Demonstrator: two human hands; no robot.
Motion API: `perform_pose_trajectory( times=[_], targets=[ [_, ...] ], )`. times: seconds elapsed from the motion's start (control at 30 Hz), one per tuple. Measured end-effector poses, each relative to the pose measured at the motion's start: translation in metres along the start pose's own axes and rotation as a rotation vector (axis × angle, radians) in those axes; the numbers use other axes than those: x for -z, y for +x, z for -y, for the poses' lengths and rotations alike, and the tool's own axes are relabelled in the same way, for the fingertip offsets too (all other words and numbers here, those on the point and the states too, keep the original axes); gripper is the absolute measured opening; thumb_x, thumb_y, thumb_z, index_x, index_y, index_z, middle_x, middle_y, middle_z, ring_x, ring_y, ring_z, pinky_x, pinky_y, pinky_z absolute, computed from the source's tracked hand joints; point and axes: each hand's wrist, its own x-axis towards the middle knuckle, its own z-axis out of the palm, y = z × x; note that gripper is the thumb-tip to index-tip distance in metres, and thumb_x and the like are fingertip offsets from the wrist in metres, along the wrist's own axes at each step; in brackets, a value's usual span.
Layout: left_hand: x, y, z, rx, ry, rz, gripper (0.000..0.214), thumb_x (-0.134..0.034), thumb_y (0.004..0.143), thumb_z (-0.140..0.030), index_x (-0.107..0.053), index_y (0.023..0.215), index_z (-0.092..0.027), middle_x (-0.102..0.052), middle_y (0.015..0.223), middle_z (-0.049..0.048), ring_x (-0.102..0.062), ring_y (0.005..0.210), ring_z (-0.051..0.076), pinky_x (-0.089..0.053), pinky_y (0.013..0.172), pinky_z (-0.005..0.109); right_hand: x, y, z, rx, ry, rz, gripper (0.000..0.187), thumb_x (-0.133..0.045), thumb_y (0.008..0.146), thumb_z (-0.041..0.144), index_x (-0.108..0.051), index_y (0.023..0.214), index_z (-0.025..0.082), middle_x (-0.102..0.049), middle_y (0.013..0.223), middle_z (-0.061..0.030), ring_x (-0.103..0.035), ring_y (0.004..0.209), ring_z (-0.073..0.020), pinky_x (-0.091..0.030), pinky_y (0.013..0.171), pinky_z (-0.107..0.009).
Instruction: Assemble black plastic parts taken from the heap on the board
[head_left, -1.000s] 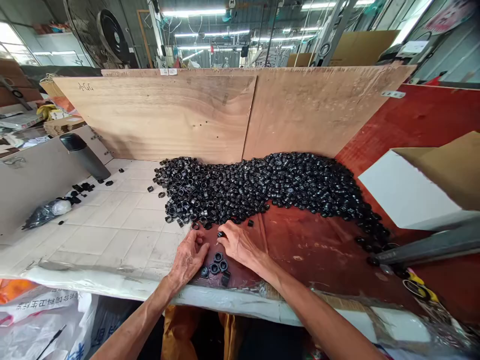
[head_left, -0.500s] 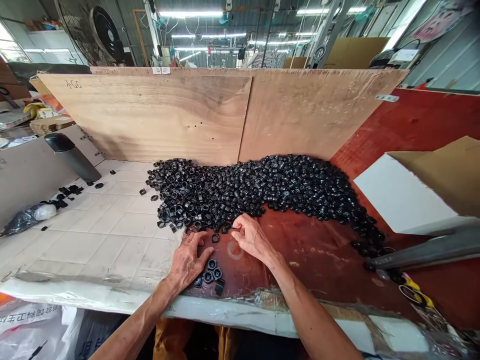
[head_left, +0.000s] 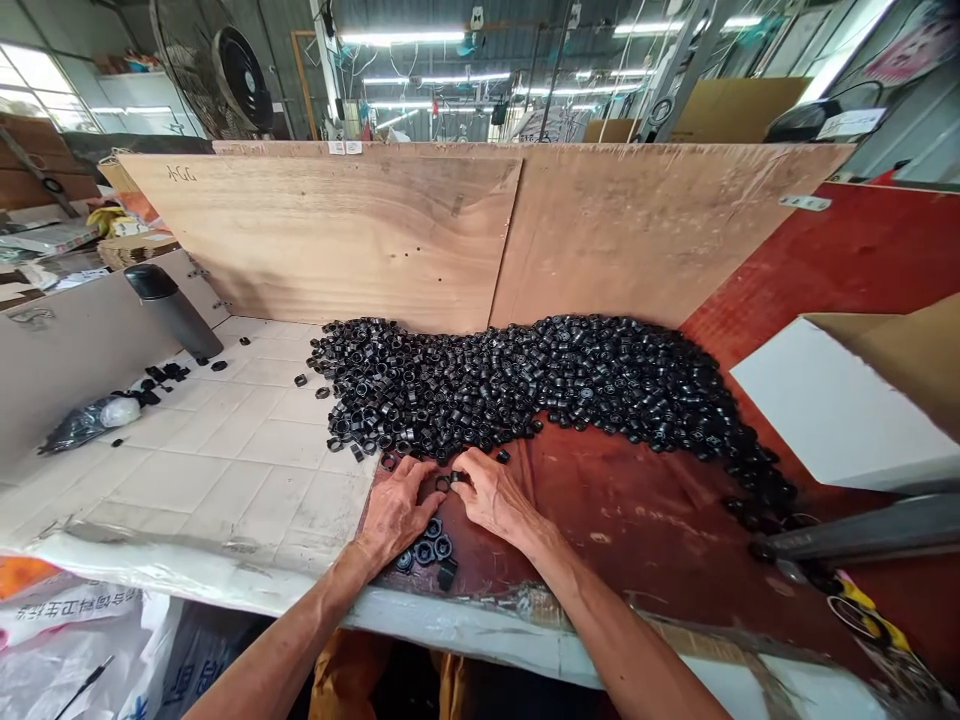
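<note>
My left hand (head_left: 396, 512) rests on the red-brown board by the near side of a heap of small black plastic rings and caps (head_left: 480, 385). Its thumb and fingers are apart, beside a loose black ring (head_left: 442, 484). Close to it on the right, my right hand (head_left: 495, 495) pinches a small black ring (head_left: 456, 478) between thumb and fingertips. Several round black caps (head_left: 424, 552) lie in a cluster below my left palm, some with their hollow sides up. My fingers partly hide the pieces between the hands.
A plywood panel (head_left: 337, 240) stands behind the heap. At left are a dark flask (head_left: 176, 312) and a black plastic bag (head_left: 86, 425) on pale tiled sheeting. An open carton (head_left: 832, 400), a grey bar (head_left: 862, 535) and yellow-handled scissors (head_left: 862, 610) are at right.
My right hand has come left and down from the heap's edge towards my left hand, with a black ring in its fingers. The view has shifted slightly.
</note>
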Motion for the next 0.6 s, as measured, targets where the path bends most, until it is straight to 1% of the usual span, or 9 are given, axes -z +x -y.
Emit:
perform_pose_trajectory(
  times=[0.07,0.13,0.23,0.3,0.33,0.37,0.43,0.5,0.6],
  targets=[
    [0.001,0.000,0.000,-0.020,-0.025,0.021,0.033,-0.069,0.093,-0.025,-0.069,0.125,-0.030,-0.070,0.114,0.0037,-0.071,0.100,0.023,-0.054,0.092,0.037,0.000,0.001,0.001,-0.006,0.048,-0.002,0.022,-0.063,0.086,0.005,-0.064,0.100,0.022,-0.065,0.095,-0.0037,-0.063,0.084,-0.0207,-0.048,0.077,-0.030],
    [0.001,0.000,0.001,-0.034,-0.061,0.024,0.026,-0.067,0.094,-0.023,-0.071,0.119,-0.028,-0.071,0.114,0.0039,-0.072,0.101,0.023,-0.054,0.093,0.038,0.002,0.003,0.002,-0.043,0.127,-0.004,0.019,-0.062,0.086,0.007,-0.065,0.097,0.022,-0.067,0.093,-0.0030,-0.063,0.079,-0.0192,-0.047,0.074,-0.030],
    [0.001,-0.002,0.001,0.016,-0.096,-0.029,0.016,-0.067,0.091,-0.022,-0.070,0.107,-0.024,-0.074,0.104,0.0048,-0.072,0.095,0.025,-0.055,0.092,0.041,0.003,0.005,0.007,-0.175,0.318,0.014,0.016,-0.059,0.083,0.012,-0.067,0.093,0.023,-0.065,0.081,0.0007,-0.059,0.066,-0.0160,-0.044,0.065,-0.027],
    [0.001,-0.006,0.001,0.073,-0.111,-0.077,0.018,-0.067,0.088,-0.021,-0.069,0.106,-0.024,-0.074,0.093,0.0041,-0.071,0.086,0.025,-0.056,0.089,0.043,0.002,0.004,0.012,-0.261,0.458,0.063,0.018,-0.059,0.082,0.018,-0.066,0.097,0.024,-0.060,0.069,0.0048,-0.055,0.060,-0.0156,-0.040,0.059,-0.025],
    [0.000,-0.009,0.002,0.091,-0.127,-0.111,0.020,-0.065,0.087,-0.020,-0.068,0.106,-0.026,-0.075,0.094,0.0041,-0.071,0.087,0.025,-0.056,0.088,0.043,-0.001,0.004,0.014,-0.285,0.496,0.084,0.017,-0.059,0.082,0.021,-0.066,0.097,0.025,-0.056,0.065,0.0060,-0.053,0.058,-0.0155,-0.038,0.056,-0.024],
    [-0.003,-0.012,0.005,0.094,-0.153,-0.130,0.022,-0.065,0.086,-0.020,-0.068,0.106,-0.028,-0.075,0.095,0.0040,-0.071,0.086,0.025,-0.057,0.086,0.043,-0.004,0.004,0.016,-0.285,0.520,0.091,0.013,-0.060,0.081,0.024,-0.066,0.093,0.025,-0.054,0.063,0.0063,-0.052,0.058,-0.0158,-0.036,0.055,-0.025],
    [-0.013,-0.014,0.014,0.052,-0.169,-0.144,0.025,-0.067,0.084,-0.021,-0.068,0.106,-0.031,-0.075,0.099,0.0050,-0.072,0.094,0.028,-0.058,0.086,0.044,-0.013,0.006,0.017,-0.242,0.512,0.041,0.006,-0.061,0.078,0.026,-0.065,0.083,0.024,-0.056,0.069,0.0041,-0.055,0.064,-0.0174,-0.040,0.060,-0.027],
    [-0.027,-0.010,0.030,-0.001,-0.181,-0.129,0.030,-0.070,0.077,-0.018,-0.066,0.103,-0.034,-0.075,0.097,0.0051,-0.072,0.095,0.029,-0.058,0.089,0.047,-0.021,0.011,0.015,-0.205,0.490,-0.005,0.007,-0.059,0.074,0.027,-0.065,0.078,0.025,-0.061,0.074,0.0017,-0.059,0.068,-0.0195,-0.045,0.065,-0.029],
    [-0.041,0.001,0.054,-0.018,-0.186,-0.092,0.041,-0.073,0.066,-0.014,-0.066,0.100,-0.036,-0.074,0.093,0.0053,-0.073,0.090,0.031,-0.057,0.092,0.052,-0.027,0.018,0.012,-0.163,0.470,0.005,0.010,-0.060,0.071,0.029,-0.068,0.076,0.025,-0.065,0.079,-0.0013,-0.062,0.070,-0.0218,-0.048,0.066,-0.031]
  ],
)
